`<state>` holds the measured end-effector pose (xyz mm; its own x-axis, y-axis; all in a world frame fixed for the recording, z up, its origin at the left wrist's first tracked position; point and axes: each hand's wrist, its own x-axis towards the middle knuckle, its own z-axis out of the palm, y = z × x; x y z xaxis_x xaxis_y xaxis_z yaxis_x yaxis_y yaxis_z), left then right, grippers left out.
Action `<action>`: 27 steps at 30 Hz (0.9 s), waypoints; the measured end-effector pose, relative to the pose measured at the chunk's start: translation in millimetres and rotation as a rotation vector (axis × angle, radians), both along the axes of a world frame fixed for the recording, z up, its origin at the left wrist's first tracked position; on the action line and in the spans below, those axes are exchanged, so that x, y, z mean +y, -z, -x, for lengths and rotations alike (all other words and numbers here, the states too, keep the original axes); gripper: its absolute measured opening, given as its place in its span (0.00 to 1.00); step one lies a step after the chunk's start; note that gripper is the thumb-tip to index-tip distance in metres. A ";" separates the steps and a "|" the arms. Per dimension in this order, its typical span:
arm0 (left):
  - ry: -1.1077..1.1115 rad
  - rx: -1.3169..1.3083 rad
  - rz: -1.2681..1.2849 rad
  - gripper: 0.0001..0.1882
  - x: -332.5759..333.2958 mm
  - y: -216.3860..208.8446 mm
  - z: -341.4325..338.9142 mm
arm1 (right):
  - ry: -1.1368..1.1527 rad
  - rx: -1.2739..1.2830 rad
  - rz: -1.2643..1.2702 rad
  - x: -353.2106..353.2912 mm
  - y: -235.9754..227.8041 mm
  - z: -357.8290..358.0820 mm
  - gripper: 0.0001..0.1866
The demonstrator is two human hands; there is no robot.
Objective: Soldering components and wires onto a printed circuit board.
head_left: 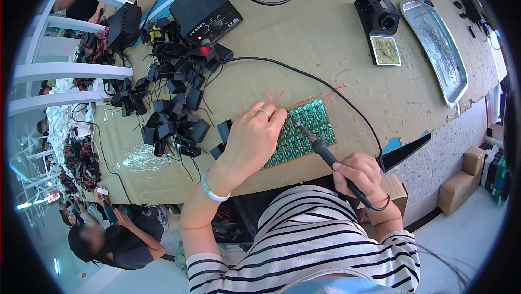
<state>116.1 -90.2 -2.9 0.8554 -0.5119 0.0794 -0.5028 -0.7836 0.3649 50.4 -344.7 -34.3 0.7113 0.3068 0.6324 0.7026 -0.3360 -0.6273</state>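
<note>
A green circuit board panel (310, 125) lies on the bench in front of me, with thin red wires (275, 97) sticking out along its far edge. My right hand (358, 174) is closed around the handle of a soldering iron (325, 154), whose metal tip reaches the upper middle of the panel. Over the panel's left part, my left hand (258, 131) has its fingers pinched together near the iron's tip. Whatever those fingertips hold is hidden; red wires show just beyond them. The iron's black cable runs up and left across the bench.
A black soldering station (205, 11) with a dial stands at the far left, beside a heap of black boxes with wires (176, 104). To the right are a soldering iron stand (378, 14), a sponge tray (386, 51) and a metal tray (434, 49). Other people sit at left.
</note>
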 end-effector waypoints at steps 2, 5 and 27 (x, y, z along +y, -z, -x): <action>-0.005 -0.009 0.034 0.05 1.9 0.9 0.9 | -0.036 -0.078 0.115 0.7 -1.9 -1.1 0.11; 0.006 -0.005 0.022 0.05 -0.1 -0.1 -0.6 | -0.071 -0.194 0.187 1.2 2.5 -1.4 0.11; -0.023 0.037 0.057 0.04 -4.4 -1.2 -1.1 | 0.016 -0.107 0.076 -16.8 -5.0 8.5 0.14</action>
